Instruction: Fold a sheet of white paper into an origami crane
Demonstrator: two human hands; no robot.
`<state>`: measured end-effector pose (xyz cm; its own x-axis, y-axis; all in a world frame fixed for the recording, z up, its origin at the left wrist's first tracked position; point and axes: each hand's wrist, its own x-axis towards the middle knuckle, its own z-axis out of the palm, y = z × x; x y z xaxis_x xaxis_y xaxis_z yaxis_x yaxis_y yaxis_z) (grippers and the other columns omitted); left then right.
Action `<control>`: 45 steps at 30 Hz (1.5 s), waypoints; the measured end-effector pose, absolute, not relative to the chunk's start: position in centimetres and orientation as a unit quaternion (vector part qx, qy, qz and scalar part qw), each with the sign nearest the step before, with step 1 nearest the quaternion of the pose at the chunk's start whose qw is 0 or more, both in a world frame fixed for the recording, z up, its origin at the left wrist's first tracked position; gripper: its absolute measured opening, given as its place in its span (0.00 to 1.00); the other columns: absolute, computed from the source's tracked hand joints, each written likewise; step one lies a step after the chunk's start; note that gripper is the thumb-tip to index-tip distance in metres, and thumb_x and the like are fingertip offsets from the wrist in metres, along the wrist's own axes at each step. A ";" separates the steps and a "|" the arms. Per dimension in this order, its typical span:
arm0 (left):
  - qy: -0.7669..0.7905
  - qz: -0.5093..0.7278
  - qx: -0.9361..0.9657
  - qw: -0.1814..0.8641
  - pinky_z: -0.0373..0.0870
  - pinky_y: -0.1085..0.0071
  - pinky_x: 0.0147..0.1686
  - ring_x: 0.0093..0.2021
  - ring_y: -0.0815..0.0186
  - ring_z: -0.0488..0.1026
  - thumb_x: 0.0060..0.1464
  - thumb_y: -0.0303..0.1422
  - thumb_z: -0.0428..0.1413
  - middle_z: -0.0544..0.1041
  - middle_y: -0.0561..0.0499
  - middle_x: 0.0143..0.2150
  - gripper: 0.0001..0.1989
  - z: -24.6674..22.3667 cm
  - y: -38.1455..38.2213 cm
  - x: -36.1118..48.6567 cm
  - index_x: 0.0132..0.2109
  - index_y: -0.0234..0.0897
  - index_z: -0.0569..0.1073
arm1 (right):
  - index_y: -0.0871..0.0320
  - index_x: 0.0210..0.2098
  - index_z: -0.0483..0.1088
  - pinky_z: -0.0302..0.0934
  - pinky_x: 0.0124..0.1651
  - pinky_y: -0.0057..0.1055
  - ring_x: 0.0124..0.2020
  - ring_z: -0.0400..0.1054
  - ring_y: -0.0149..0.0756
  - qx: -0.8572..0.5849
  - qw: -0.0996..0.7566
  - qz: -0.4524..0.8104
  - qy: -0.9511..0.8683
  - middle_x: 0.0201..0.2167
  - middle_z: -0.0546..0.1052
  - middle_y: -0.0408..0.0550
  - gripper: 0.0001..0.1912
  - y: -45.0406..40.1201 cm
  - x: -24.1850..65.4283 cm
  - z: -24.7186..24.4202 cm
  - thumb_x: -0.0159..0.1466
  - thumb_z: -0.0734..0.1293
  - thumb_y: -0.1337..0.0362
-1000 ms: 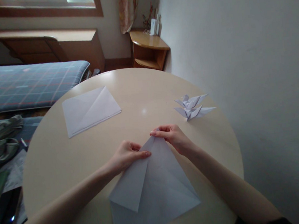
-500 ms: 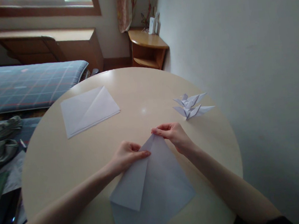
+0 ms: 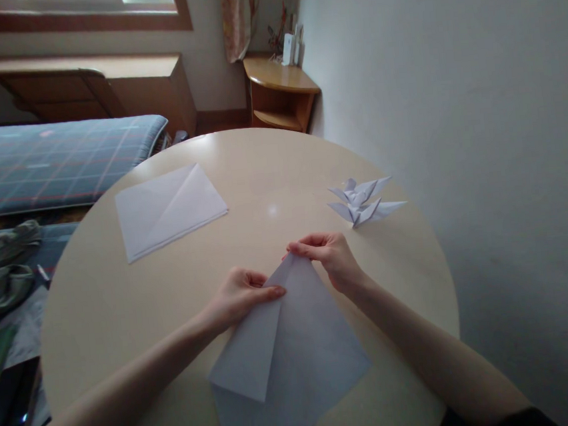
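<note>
A large sheet of white paper (image 3: 287, 353) lies on the round cream table (image 3: 259, 162), folded with a triangular flap on its left side. My left hand (image 3: 244, 296) rests on that flap near the sheet's upper edge, its fingers pinching the fold. My right hand (image 3: 327, 259) pinches the sheet's top corner between thumb and fingers. Farther up the table lies a second folded paper sheet (image 3: 169, 210). Two white origami cranes (image 3: 361, 202) sit together to the right, beyond reach of both fingertips.
A curved table edge runs close to a white wall on the right. On the left are a plaid blue mattress (image 3: 48, 165), a green cloth (image 3: 1, 274) and a dark tablet (image 3: 12, 413). A wooden corner shelf (image 3: 279, 89) stands beyond the table.
The sheet's right corner has drawn inward to the left. My right hand has shifted slightly at the top corner, and the whole view has moved a little.
</note>
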<state>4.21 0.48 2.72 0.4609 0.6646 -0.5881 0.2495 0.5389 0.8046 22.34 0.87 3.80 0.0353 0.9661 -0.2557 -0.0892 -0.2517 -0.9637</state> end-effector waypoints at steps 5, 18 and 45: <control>0.496 0.144 0.454 0.726 0.64 0.76 0.20 0.21 0.67 0.71 0.35 0.42 0.65 0.78 0.47 0.25 0.19 2.5 0.5 4.2 0.29 0.29 0.76 | 0.61 0.19 0.75 0.57 0.27 0.30 0.22 0.64 0.32 -0.545 0.479 0.564 -0.395 0.21 0.76 0.49 0.15 0.9 22.4 3.5 0.43 0.73 0.54; 0.490 0.147 0.449 0.733 0.65 0.76 0.21 0.21 0.67 0.72 0.34 0.42 0.65 0.78 0.46 0.25 0.18 2.4 0.5 4.2 0.29 0.29 0.76 | 0.60 0.19 0.66 0.46 0.19 0.26 0.16 0.54 0.26 -0.561 0.464 0.451 -0.516 0.13 0.61 0.40 0.28 0.8 22.7 2.9 0.56 0.60 0.41; 0.480 0.138 0.465 0.731 0.64 0.77 0.19 0.20 0.68 0.72 0.36 0.42 0.64 0.78 0.47 0.25 0.18 2.4 0.6 4.2 0.29 0.29 0.77 | 0.61 0.20 0.71 0.49 0.20 0.23 0.17 0.58 0.25 -0.522 0.433 0.569 -0.465 0.15 0.68 0.39 0.15 1.2 22.9 3.4 0.42 0.74 0.55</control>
<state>4.17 0.60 2.35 0.5008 0.6486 -0.5732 0.2438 0.5297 0.8124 22.89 1.25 3.44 -0.0800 0.9782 -0.1914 -0.0079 -0.1927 -0.9812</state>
